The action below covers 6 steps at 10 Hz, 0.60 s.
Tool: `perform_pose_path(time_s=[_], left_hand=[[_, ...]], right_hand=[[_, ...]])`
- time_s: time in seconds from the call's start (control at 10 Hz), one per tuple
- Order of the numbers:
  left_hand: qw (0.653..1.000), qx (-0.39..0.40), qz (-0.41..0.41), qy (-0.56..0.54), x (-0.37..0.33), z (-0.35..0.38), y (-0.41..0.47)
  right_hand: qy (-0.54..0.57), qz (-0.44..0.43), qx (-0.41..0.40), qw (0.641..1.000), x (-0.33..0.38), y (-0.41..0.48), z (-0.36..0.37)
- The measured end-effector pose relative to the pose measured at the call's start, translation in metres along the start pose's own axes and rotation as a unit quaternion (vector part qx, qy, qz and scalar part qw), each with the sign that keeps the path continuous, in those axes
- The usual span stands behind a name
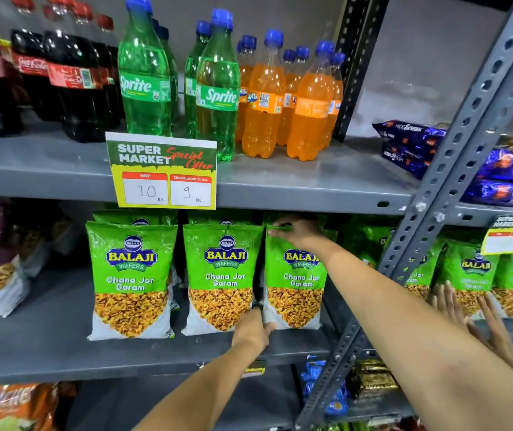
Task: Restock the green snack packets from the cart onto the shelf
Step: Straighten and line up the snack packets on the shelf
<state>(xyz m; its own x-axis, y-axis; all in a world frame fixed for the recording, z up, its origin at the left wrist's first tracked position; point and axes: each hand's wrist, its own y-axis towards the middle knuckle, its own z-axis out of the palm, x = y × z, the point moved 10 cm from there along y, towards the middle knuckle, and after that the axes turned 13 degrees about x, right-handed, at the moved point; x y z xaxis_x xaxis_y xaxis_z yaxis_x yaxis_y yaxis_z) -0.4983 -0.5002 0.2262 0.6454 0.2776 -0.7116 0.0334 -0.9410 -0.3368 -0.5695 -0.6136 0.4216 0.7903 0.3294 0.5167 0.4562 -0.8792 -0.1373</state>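
Grey shelf [47, 343], three front green packets, third packet [295, 278] pinched by right hand [298, 233], left hand [253, 332].

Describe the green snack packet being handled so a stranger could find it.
Find the yellow special-offer price sign on the grey metal shelf. Three green Balaji Chana Jor Garam packets front the row below; it is the rightmost packet, the only one held by the right hand and left hand.

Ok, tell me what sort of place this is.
Most likely a supermarket aisle: grey metal shelving, a yellow "Super Market Special Offer" price card, and rows of green Balaji snack packets.
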Motion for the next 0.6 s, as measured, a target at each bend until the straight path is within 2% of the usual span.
perform_pose_path(time_s=[0.1,0.2,0.4,0.6], left_hand=[[1.0,0.005,-0.014,0.01,0.001,-0.001,0.002],[0.999,0.014,-0.029,0.003,0.004,0.001,0.002],[0.998,-0.017,0.02,0.049,-0.006,-0.013,-0.017],[0.982,-0.057,0.081,0.161,-0.028,-0.065,-0.073]], right_hand=[[0.051,0.012,-0.053,0.997,-0.014,0.0,-0.002],[0.015,-0.012,-0.061,0.998,-0.005,0.0,0.001],[-0.17,-0.026,-0.084,0.982,0.016,-0.028,0.0],[-0.263,-0.016,-0.143,0.954,0.034,-0.081,0.011]])
